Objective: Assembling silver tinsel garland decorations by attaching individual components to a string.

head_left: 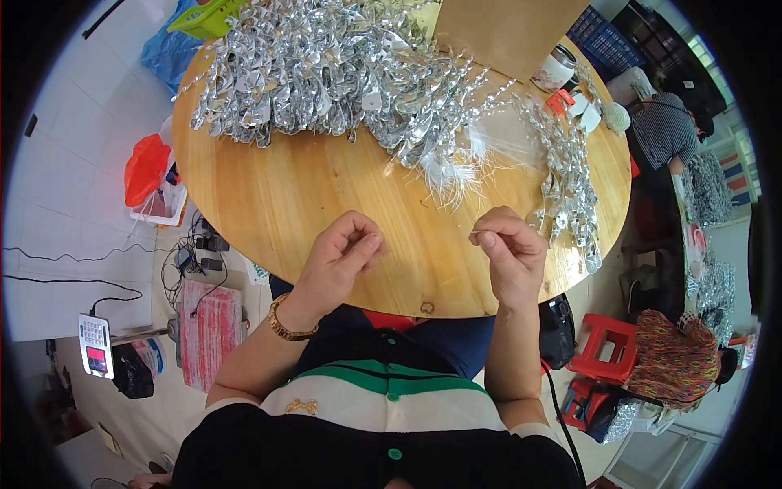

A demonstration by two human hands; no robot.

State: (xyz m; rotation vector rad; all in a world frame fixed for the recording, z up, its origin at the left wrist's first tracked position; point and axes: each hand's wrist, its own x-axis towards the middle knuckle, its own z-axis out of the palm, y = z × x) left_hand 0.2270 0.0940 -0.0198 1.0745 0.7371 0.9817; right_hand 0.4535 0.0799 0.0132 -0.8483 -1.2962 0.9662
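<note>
Holds both hands over the near part of the round wooden table (285, 187), roughly level with each other and well apart. Slants the left forearm up from the lower left, with the elbow bent and a gold-coloured wristband (281, 326) around the wrist. Turns the left hand (338, 254) inward to the right, with the fingers curled toward the palm and the thumb laid forward against the index finger. Closes the left thumb and index finger to a pinch near the tips; cannot make out anything between them.

Raises the right forearm almost straight up the view from a bent elbow, with the wrist nearly in line. Tips the right hand (517, 254) inward to the left, with the index finger arched over, the thumb pointing up and leftward to meet it, and the other fingers folded in behind. Closes the right grip to a narrow pinch as well, with a fine pale sliver at the tips; cannot tell whether to call it a thread or a fingernail edge.

Has the smaller bunch of silver strands (572, 183) on the tabletop just right of the right hand. Has a tuft of white fibres (450, 178) beyond the hands, sideways between them, at the fringe of the large heap of silver strands (318, 90) across the far side, with a brown cardboard box (505, 37) to its right.
</note>
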